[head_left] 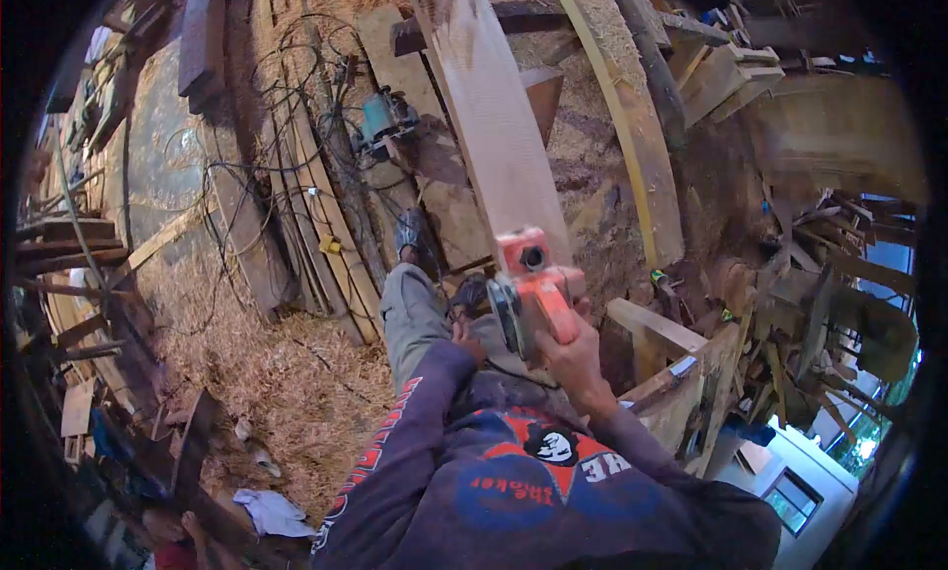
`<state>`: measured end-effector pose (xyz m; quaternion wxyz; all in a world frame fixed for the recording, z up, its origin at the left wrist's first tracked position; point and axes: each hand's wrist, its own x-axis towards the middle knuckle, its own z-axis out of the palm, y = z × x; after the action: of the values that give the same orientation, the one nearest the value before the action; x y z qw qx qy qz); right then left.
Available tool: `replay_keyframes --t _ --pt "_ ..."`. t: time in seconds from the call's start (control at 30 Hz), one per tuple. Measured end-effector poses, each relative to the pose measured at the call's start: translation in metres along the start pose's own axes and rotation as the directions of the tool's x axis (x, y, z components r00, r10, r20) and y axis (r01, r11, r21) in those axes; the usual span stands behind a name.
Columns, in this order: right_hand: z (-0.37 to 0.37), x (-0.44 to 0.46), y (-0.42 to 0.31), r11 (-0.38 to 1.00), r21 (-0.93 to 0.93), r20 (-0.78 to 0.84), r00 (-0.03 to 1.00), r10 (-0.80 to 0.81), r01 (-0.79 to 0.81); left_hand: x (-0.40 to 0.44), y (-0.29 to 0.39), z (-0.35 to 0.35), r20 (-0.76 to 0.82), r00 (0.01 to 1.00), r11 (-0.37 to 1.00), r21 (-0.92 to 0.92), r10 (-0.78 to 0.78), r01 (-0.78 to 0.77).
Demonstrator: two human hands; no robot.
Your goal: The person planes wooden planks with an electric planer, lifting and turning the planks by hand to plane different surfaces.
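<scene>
My right hand (578,358) is closed round the handle of a red-orange electric planer (533,284). The planer sits at the near end of a long pale plank (499,126), which runs away from me. A black round part shows on the planer's left side. My left hand (468,341) is low beside my thigh, left of the planer; its fingers are small and partly in shadow, and whether it grips anything is unclear.
A teal power tool (380,116) with tangled black cables lies left of the plank. A curved board (632,136) lies to the right. Shavings (306,402) cover the ground at left. Wooden framing (681,392) stands near my right arm. Part of another person (178,550) shows at bottom left.
</scene>
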<state>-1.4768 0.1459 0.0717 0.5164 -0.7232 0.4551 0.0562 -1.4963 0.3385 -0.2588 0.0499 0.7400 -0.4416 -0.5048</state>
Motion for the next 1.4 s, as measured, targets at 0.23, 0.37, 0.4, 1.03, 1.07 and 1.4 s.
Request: replay_keyframes --t 0.23,0.37,0.4,1.03,1.07,1.4 --pt "0.026 0.096 -0.085 0.993 0.013 -0.026 0.993 -0.116 0.117 0.004 -0.007 -0.024 -0.010 1.000 0.999 0.038 -0.025 0.026" --pt "0.046 0.171 -0.132 0.953 0.026 -0.067 0.952 -0.299 0.302 -0.004 -0.012 -0.070 0.018 0.999 0.999 0.033 -0.036 0.036" --pt "0.052 0.192 -0.144 0.930 0.033 -0.084 0.929 -0.362 0.365 -0.014 -0.011 -0.096 0.055 0.998 1.000 0.003 -0.030 0.030" --pt "0.002 0.037 -0.027 0.971 -0.026 -0.068 0.968 -0.241 0.240 -0.193 -0.040 -0.205 -0.750 0.654 0.993 -0.026 -0.097 0.117" --pt "-0.003 0.018 -0.011 0.973 -0.002 -0.086 0.969 -0.230 0.231 -0.188 -0.030 -0.200 -0.713 0.699 0.998 -0.007 -0.048 0.062" --pt "0.003 0.059 -0.072 0.987 -0.039 -0.085 0.984 -0.157 0.155 -0.175 -0.042 -0.209 -0.669 0.729 0.987 -0.045 -0.143 0.152"
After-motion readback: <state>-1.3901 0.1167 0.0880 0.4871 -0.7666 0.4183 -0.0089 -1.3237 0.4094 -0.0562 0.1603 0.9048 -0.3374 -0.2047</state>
